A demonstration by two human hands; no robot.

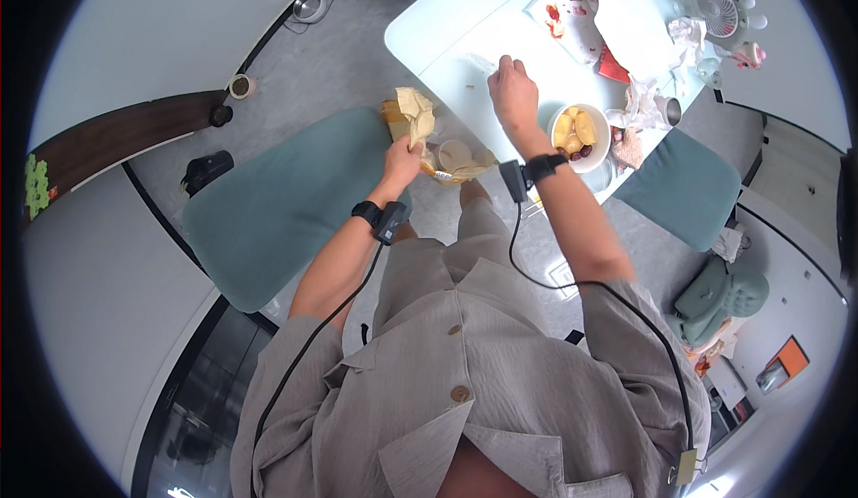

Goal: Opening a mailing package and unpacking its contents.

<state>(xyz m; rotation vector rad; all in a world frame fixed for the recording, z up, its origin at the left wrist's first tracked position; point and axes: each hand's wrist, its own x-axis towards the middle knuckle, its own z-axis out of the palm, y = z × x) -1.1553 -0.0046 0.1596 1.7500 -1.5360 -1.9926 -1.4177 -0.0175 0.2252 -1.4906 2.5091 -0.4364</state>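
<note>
My left hand (403, 163) grips the rim of a crumpled brown paper bag (415, 113), held below the near edge of the white table (462, 49). Inside the bag's mouth a translucent plastic cup (452, 154) shows. Above the tabletop, my right hand (515, 93) has its fingers curled down; whether something is between them is hidden. A small crumb (470, 85) lies to the left of it. Just right of my right wrist stands a white bowl (604, 133) with yellow peeled pieces and several dark red fruits.
Greasy paper with red sauce (555, 19), a white sheet (633, 29), crumpled tissues (640, 106), a metal cup (669, 111) and a small fan (716, 12) crowd the table's far right. Green upholstered seats (301, 196) flank me. Cables run from both wrists.
</note>
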